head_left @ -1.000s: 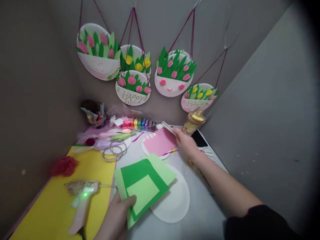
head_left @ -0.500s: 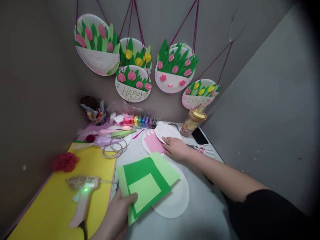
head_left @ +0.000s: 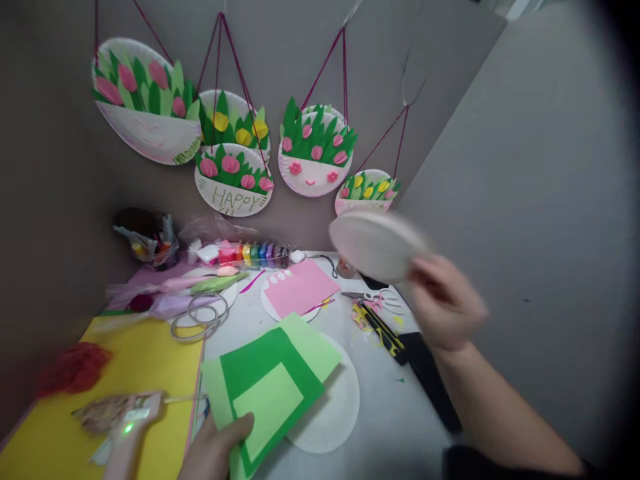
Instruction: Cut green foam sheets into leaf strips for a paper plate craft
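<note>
Several sheets of light and dark green paper (head_left: 273, 393) are pinched in my left hand (head_left: 217, 443), thumb on top, at the front of the table. Under their right edge lies a white paper plate (head_left: 343, 407). My right hand (head_left: 447, 300) grips the edge of another white paper plate (head_left: 377, 243), raised above the table's right side and blurred by motion. That plate partly covers the cup (head_left: 345, 268) behind it. A pink sheet (head_left: 303, 290) rests on a further white plate (head_left: 270, 308) at the table's middle.
At left, a hot glue gun (head_left: 133, 423) with a green light lies on yellow paper (head_left: 163, 363), near red yarn (head_left: 75, 368). Scissors (head_left: 385, 300) and a black-and-yellow cutter (head_left: 383, 330) lie at right. Decorated plates (head_left: 315, 177) hang on the wall above coloured clay pots (head_left: 255, 255).
My right hand has lifted a white plate off the pink sheet and carried it up and to the right. The scissors and cutter are uncovered. The view has turned right.
</note>
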The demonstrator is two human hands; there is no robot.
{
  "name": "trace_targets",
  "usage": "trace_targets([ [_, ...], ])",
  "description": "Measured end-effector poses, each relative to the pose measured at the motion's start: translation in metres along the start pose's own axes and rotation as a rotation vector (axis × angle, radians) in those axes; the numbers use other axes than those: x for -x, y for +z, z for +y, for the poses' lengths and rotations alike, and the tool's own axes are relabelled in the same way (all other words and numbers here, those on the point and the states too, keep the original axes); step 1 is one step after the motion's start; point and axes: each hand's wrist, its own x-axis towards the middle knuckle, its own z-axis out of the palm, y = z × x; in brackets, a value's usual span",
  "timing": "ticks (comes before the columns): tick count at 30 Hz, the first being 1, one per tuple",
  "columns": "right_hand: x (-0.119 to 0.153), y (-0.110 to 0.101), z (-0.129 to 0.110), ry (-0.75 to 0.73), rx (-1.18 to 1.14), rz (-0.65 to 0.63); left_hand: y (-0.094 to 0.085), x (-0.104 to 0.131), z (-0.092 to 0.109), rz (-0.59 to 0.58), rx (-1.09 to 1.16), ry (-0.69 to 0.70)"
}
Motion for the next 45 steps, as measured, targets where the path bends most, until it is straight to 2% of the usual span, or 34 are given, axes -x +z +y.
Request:
trace_targets([
  [1,-0.007,-0.019,0.003,0.019,0.08,0.176,0.0,0.0,0.0,0.001,0.007,-0.001],
  [2,-0.014,-0.035,0.008,0.028,0.165,0.26,0.001,0.001,0.0,-0.007,0.018,-0.013],
  [3,-0.019,-0.047,0.015,0.054,0.259,0.256,0.001,0.002,0.0,-0.019,0.027,-0.029],
  [4,-0.022,-0.054,0.024,0.094,0.33,0.158,0.002,0.004,0.0,-0.029,0.032,-0.046],
  [5,-0.022,-0.055,0.035,0.119,0.373,0.005,0.003,0.005,-0.001,-0.035,0.029,-0.06],
  [7,-0.016,-0.042,0.059,0.095,0.423,-0.226,0.005,0.008,-0.001,-0.032,0.002,-0.067],
  [9,-0.003,-0.015,0.083,0.066,0.469,-0.389,0.007,0.01,-0.001,-0.02,-0.024,-0.053],
  [12,0.02,0.031,0.111,0.071,0.544,-0.536,0.01,0.012,0.001,-0.017,-0.046,-0.014],
  [14,0.031,0.053,0.123,0.108,0.536,-0.595,0.011,0.014,0.002,-0.021,-0.057,0.009],
  [16,0.039,0.064,0.126,0.098,0.476,-0.602,0.011,0.013,0.002,-0.021,-0.061,0.027],
  [18,0.045,0.067,0.118,0.071,0.418,-0.49,0.01,0.012,0.001,-0.016,-0.061,0.035],
  [20,0.051,0.065,0.101,0.039,0.376,-0.345,0.008,0.01,0.0,-0.02,-0.055,0.043],
  [21,0.055,0.065,0.09,0.005,0.353,-0.329,0.008,0.009,0.0,-0.028,-0.049,0.043],
  [22,0.058,0.065,0.079,-0.068,0.315,-0.404,0.008,0.009,0.0,-0.033,-0.041,0.04],
  [24,0.065,0.07,0.058,-0.288,0.223,-0.759,0.01,0.01,0.0,-0.04,-0.02,0.033],
  [26,0.071,0.08,0.046,-0.384,0.236,-1.046,0.012,0.012,0.001,-0.04,0.001,0.023],
  [28,0.074,0.091,0.044,-0.378,0.294,-1.2,0.013,0.014,0.003,-0.033,0.012,0.024],
  [30,0.074,0.099,0.048,-0.339,0.324,-1.261,0.013,0.014,0.003,-0.022,0.007,0.036],
  [32,0.068,0.103,0.054,-0.292,0.299,-1.238,0.011,0.013,0.003,-0.015,-0.012,0.048],
  [35,0.049,0.097,0.058,-0.227,0.179,-1.028,0.008,0.01,0.001,-0.017,-0.042,0.05],
  [40,0.016,0.072,0.051,-0.187,0.12,-0.622,0.005,0.006,-0.002,-0.041,-0.023,0.055],
  [43,0.011,0.056,0.044,-0.089,0.16,-0.469,0.005,0.006,-0.002,-0.024,-0.013,0.063],
  [45,0.011,0.046,0.041,-0.011,0.151,-0.421,0.005,0.007,-0.002,-0.036,-0.017,0.055],
])
